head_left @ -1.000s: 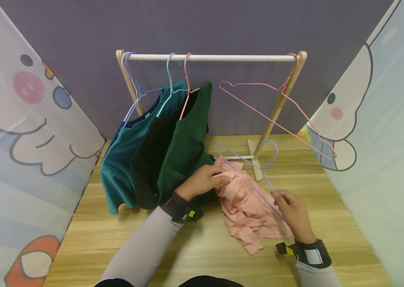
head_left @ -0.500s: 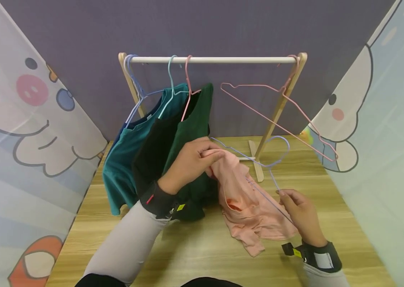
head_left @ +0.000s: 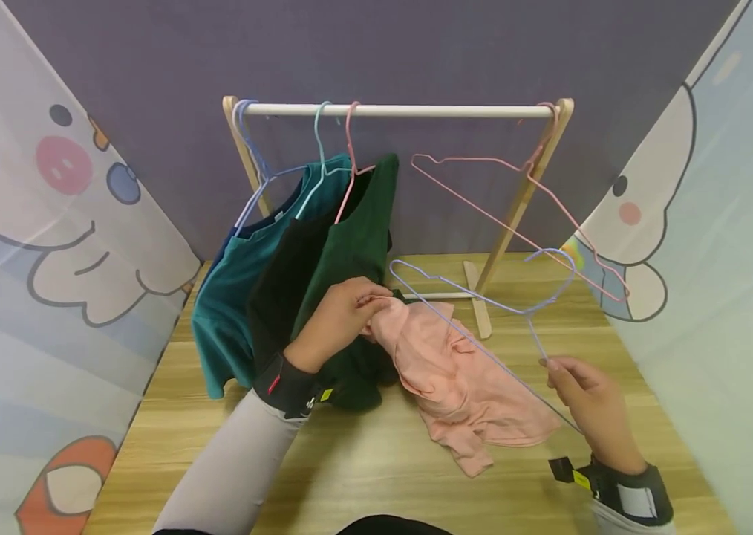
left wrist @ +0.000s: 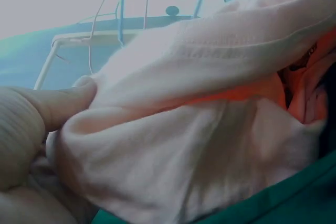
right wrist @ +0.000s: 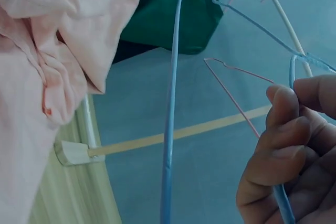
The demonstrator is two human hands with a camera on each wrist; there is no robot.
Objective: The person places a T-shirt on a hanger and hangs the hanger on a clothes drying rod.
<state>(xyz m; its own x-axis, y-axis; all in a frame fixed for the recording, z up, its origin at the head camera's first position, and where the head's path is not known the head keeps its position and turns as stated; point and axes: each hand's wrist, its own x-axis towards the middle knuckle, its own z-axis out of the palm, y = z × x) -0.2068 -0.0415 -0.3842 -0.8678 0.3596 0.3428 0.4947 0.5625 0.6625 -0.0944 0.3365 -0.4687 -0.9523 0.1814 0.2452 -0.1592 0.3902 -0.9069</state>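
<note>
My left hand (head_left: 343,319) pinches a corner of a crumpled pink shirt (head_left: 463,379), lifting that end off the table. In the left wrist view, thumb and fingers hold a fold of the pink cloth (left wrist: 157,150), with an orange-lit opening beside it. My right hand (head_left: 587,397) grips a light-blue wire hanger (head_left: 483,301) by one shoulder, its hook pointing away to the back right. The hanger's far end extends leftward above the shirt. In the right wrist view the blue hanger (right wrist: 169,119) stands apart from the shirt (right wrist: 58,61).
A rack with a white rod (head_left: 443,111) stands at the back. Teal (head_left: 223,319), black (head_left: 276,297) and dark green (head_left: 356,245) garments hang at its left. A bare pink hanger (head_left: 483,212) hangs at its right end. Printed cloth walls flank the wooden table (head_left: 363,475).
My left hand lifted the shirt's corner, then moved left and down with it. The right hand drew the blue hanger rightward; its lower bar now shows above the shirt rather than partly under cloth.
</note>
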